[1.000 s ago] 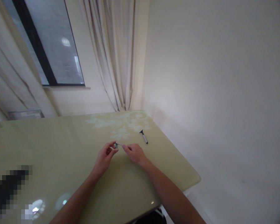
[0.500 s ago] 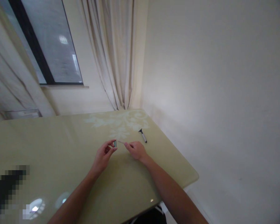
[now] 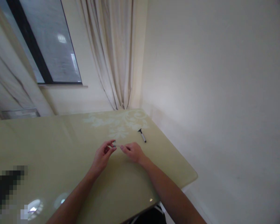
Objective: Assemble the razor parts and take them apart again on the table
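My left hand pinches a small dark teal-tinted piece between thumb and forefinger above the glossy green table. My right hand is close beside it, fingers pinched on a thin pale stick that points toward the small piece; the stick is hard to make out. A razor handle with a black head and white grip lies on the table just beyond my right hand.
The table's right edge and rounded near corner are close to a plain white wall. Cream curtains and a dark window stand behind the table. A pixelated dark patch sits at the lower left.
My right hand drew slightly away half a second ago, showing the thin stick, and has now come back close to my left hand. The razor handle has not moved.
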Motion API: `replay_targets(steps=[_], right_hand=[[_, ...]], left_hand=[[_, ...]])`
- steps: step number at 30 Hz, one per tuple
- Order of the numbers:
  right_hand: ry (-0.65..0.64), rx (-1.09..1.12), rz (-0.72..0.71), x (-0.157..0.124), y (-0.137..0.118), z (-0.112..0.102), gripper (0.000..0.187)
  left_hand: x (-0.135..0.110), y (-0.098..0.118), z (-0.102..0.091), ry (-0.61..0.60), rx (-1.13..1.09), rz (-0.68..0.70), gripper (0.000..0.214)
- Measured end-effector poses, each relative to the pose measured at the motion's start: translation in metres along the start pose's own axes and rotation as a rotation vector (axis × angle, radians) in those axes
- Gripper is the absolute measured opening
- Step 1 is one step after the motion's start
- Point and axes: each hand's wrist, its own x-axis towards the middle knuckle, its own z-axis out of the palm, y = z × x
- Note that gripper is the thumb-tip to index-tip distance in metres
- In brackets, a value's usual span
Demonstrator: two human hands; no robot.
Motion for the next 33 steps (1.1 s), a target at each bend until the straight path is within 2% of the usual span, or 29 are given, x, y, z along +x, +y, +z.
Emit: replay_targets(steps=[6,12,17,22,27,33], right_hand=[[0.034,-0.083,0.091,0.0010,0.0047,-0.0021,0.062],[-0.007,0.004,0.009,0.0000,0.0012,0.0005,0.062],[0.016,-0.082,0.098,0.0013,0.0044,0.0007,0.063],[-0.001,-0.030,0.007,0.0008,0.0019,0.0013,0.063],[0.051,-0.102,0.097,0.0009,0.0040,-0.0013,0.063],[0.018,-0.029,-0.008,0.0007,-0.0012,0.0046,0.061]], left_hand=[[0.0012,0.0003,-0.0004,0.018,0.004,-0.004,0.048],[0.0012,-0.0006,-0.0002,0.023,-0.013,-0.009,0.049],[0.0013,-0.0011,-0.0010,0.012,-0.021,-0.002,0.047],[0.0013,-0.0004,-0.0009,-0.012,0.007,-0.002,0.047],[0.0018,-0.0023,-0.0008,-0.010,0.003,0.003,0.045],[-0.0002,-0.0023,0.0002,-0.034,0.008,-0.016,0.048]])
